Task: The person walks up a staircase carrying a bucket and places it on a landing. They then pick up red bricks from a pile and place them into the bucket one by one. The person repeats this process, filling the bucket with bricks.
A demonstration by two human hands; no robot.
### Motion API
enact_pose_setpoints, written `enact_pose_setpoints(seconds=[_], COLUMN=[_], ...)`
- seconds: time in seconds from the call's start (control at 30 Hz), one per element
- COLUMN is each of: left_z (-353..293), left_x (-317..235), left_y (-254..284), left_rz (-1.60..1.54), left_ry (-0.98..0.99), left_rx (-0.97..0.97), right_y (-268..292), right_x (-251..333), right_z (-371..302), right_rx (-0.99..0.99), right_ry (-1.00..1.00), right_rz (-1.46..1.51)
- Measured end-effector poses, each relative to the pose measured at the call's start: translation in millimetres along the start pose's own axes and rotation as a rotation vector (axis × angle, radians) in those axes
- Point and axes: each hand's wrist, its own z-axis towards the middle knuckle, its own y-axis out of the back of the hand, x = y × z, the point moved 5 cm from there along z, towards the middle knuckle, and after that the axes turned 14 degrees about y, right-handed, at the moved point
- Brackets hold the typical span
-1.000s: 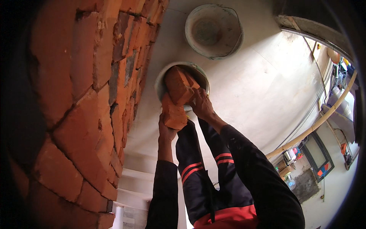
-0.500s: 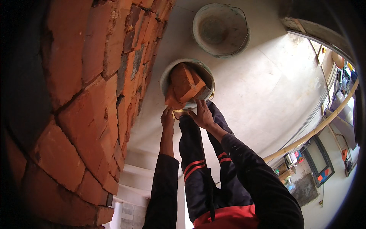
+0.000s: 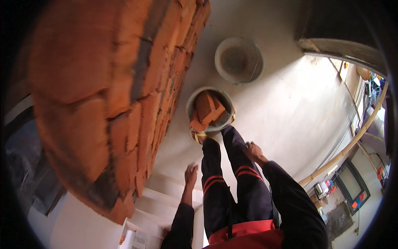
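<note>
Both my hands are away from the bucket and hold nothing. My left hand (image 3: 191, 174) hangs beside my left leg, its fingers loosely bent and apart. Next to my right thigh is my right hand (image 3: 254, 152), its fingers loosely curled but not closed. In front of my feet stands a bucket (image 3: 228, 118) with several orange-red bricks (image 3: 207, 108) lying tilted inside. One brick leans over its near rim.
A tall stack of bricks (image 3: 143, 95) rises close on my left. Farther ahead, a second bucket (image 3: 239, 60) with a wire handle stands on the pale floor (image 3: 286, 108). A bamboo pole (image 3: 344, 154) crosses the right side, with assorted household things beyond it.
Both hands have left the brick-filled bucket and drawn back toward my body, to either side of my legs. My view has shifted, and the brick stack looms larger.
</note>
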Motion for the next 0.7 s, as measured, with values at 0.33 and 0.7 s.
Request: enact_pose_setpoints(seconds=[0.33,0.7], left_z=[-218,-236], left_x=[5,16], left_y=[19,96], left_rz=[-0.516,-0.811], left_ry=[0.324,0.125], left_rx=[0.063,-0.27], right_y=[26,98], right_x=[-5,71], right_z=[-149,-126], right_rx=[-0.199,-0.335], right_ry=[-0.002,0.669], right_rz=[0.104,-0.5])
